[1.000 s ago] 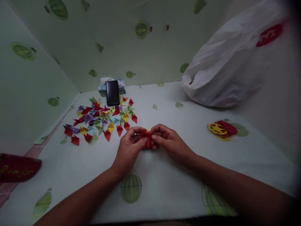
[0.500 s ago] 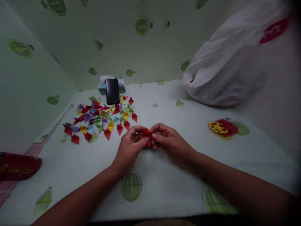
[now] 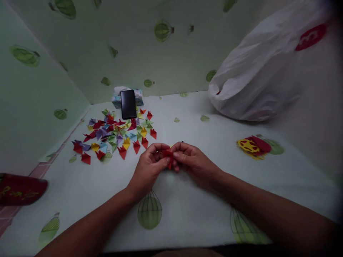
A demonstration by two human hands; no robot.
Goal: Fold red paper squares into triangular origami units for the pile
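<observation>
At the middle of the tabletop (image 3: pixel 187 210), towards its near edge, both hands meet over a small red folded paper piece (image 3: pixel 168 157). The left hand (image 3: pixel 148 167) curls in from the left, thumb and fingertips pinched on the red piece; the right hand (image 3: pixel 191 160) comes in from the right, its thumb and fingers closed on the same piece, so the paper sits clamped between the two, just above the cloth. A sliver of yellow peeks out behind the fingers; what it belongs to, I cannot tell.

The surface is a pale green-white cloth printed with green hot-air balloons, one balloon motif (image 3: pixel 149 210) right under the wrists. The same print climbs the walls at the back and the left, boxing the scene in.

Out towards the far-left corner, a scatter of folded paper triangles (image 3: pixel 115 135) in red, purple, yellow, green and blue lies spread flat. At the back of that scatter a dark phone (image 3: pixel 128 104) leans against a tissue box (image 3: pixel 118 98), which sits against the back wall. By the far-right corner slumps a big white plastic bag (image 3: pixel 257 78) with a red mark. Near the right edge lies a red and yellow paper stack (image 3: pixel 253 146), well apart from the hands. Off the left edge, a dark red item (image 3: pixel 18 189) rests on pinkish tile.
</observation>
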